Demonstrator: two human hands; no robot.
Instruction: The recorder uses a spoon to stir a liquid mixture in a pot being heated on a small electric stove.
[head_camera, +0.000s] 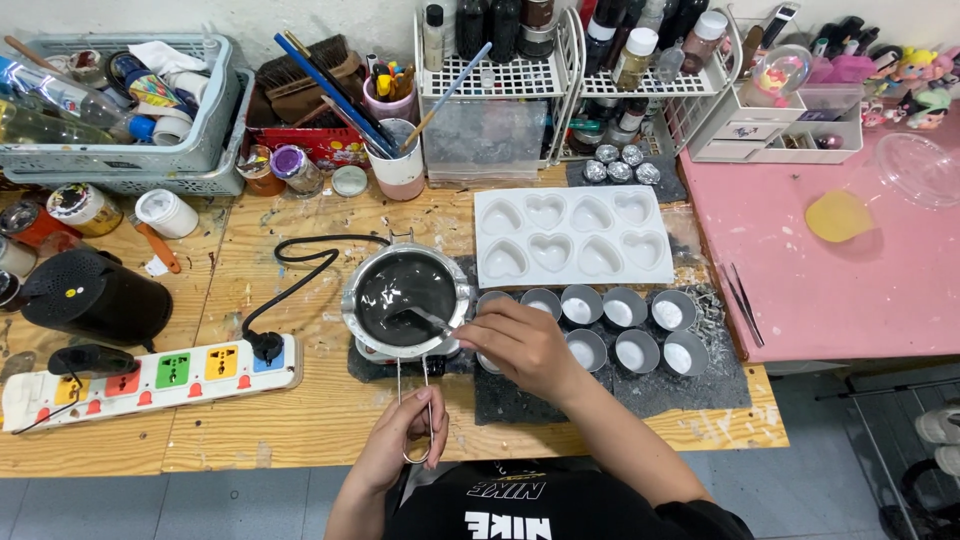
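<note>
Left hand (408, 428) fingers grip the round metal melting pot's (405, 292) wire handle (415, 400); right hand (520, 342) fingers pinch a small metal spoon (425, 318) dipping into it

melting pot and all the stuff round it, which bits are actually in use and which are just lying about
In use:
left hand on pot handle
right hand stirring melting pot
small metal cups
heart mould

Lying about:
power strip
black speaker
grey baskets
bottle rack
tweezers

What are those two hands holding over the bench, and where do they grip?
Left hand grips the metal pot by its wire handle's end; right hand holds a small metal stirrer by its upper end.
</note>
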